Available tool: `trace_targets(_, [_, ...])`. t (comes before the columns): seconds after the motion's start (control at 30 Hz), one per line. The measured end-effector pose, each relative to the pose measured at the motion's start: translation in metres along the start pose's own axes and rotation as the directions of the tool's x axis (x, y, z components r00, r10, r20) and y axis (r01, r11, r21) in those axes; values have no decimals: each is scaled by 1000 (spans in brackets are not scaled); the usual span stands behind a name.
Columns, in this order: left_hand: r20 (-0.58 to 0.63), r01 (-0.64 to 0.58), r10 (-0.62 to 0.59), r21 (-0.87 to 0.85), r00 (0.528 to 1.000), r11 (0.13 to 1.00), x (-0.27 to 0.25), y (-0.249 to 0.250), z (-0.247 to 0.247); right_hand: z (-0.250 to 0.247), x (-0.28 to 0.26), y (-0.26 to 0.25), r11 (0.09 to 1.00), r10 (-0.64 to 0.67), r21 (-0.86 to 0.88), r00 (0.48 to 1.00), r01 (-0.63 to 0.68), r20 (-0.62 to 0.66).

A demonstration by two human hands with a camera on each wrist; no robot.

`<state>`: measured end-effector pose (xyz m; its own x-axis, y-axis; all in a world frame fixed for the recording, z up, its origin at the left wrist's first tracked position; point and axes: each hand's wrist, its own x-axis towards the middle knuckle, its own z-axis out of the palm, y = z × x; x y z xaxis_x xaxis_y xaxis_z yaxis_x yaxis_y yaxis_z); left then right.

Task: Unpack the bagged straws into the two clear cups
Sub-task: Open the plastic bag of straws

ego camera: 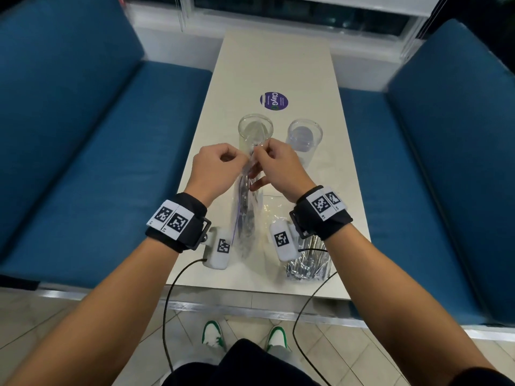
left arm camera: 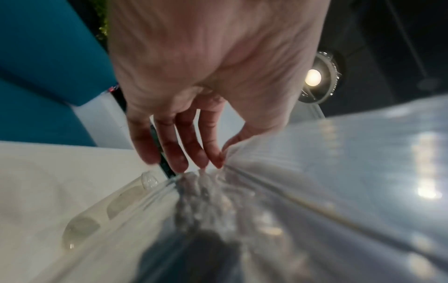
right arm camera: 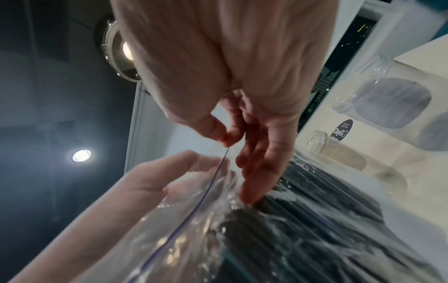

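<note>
Above the table's near half, a clear zip bag (ego camera: pixel 246 215) of dark straws (right arm camera: pixel 315 193) hangs upright from both hands, which pinch its top edge. My left hand (ego camera: pixel 242 160) pinches one side of the mouth, thumb against fingertips (left arm camera: pixel 218 160). Thumb and forefinger of my right hand (ego camera: pixel 258 156) pinch the other side at the zip strip (right arm camera: pixel 213 181), its other fingers resting against the bag. Two clear cups stand just behind the hands: the left cup (ego camera: pixel 255 129) and the right cup (ego camera: pixel 305 135). Whether the bag's mouth is parted I cannot tell.
A second clear bag of dark straws (ego camera: pixel 308 264) lies on the white table (ego camera: pixel 278 65) near its front right corner. A round purple sticker (ego camera: pixel 274 101) sits behind the cups. Blue benches (ego camera: pixel 97 162) flank the table. Two black cables hang off the front edge.
</note>
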<state>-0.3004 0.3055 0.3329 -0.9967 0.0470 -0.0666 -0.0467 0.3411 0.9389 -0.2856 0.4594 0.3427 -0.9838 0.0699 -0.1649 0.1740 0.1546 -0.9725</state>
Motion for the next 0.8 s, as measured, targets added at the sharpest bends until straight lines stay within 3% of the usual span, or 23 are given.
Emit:
trace_targets(0.07, [-24,27,-26,4,999,1000,1,1,-4,-2,-2,1,1000,-10,-19,1000,9,-19])
trace_targets(0.23, [-106,119,-150,-259,983,958,6,-5,-17,-18,-5,2,999,12,-36,991,-17,-137])
trace_targets(0.4, [-84,71,-104,-333,991,940,1,-4,-9,-15,-7,-1,984,123,-115,986,-136,-117])
trace_targets(0.6, [-90,21,-53,-324,995,946,-6,-4,1,-5,-9,-7,964,128,-228,991,-136,-51])
trace_targets(0.7, [-61,116,-133,-223,989,968,-7,-5,0,-5,-9,-3,978,115,-175,993,-116,-21])
trace_targets(0.8, [46,211,-207,-104,977,972,-11,-4,-1,-3,-11,1,984,57,-166,998,-59,-17])
